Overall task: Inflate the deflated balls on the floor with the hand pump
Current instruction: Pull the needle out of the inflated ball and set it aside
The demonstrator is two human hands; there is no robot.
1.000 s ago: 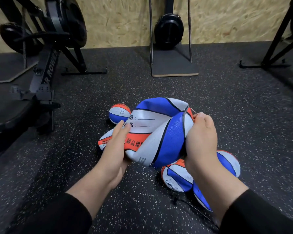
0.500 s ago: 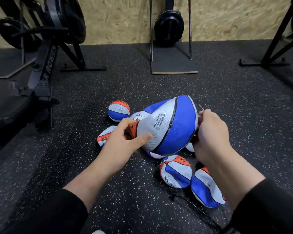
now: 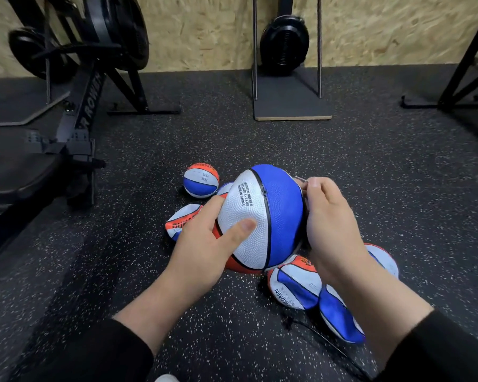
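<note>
A deflated blue, white and orange ball [image 3: 262, 216] is held above the floor, folded into a dome with its printed white panel facing me. My left hand [image 3: 202, 249] grips its left side, thumb pressed on the white panel. At the ball's right edge, my right hand [image 3: 329, 221] pinches a thin metal needle [image 3: 301, 179]. A thin black hose [image 3: 323, 337] trails over the floor below my right arm; the pump itself is not in sight. Other flat balls lie beneath: one on the left [image 3: 181, 223], one under the held ball [image 3: 295, 285], a blue one [image 3: 340, 318].
A small round ball [image 3: 201, 180] sits on the speckled black floor just beyond. A rowing machine [image 3: 80, 114] fills the left side. A metal stand on a dark board [image 3: 290, 106] is at the back, and a black frame [image 3: 458, 78] is at the far right.
The held ball has been turned from a spread, crumpled shape into a dome with its printed white panel towards me. My left hand moved from its lower edge to gripping its side.
</note>
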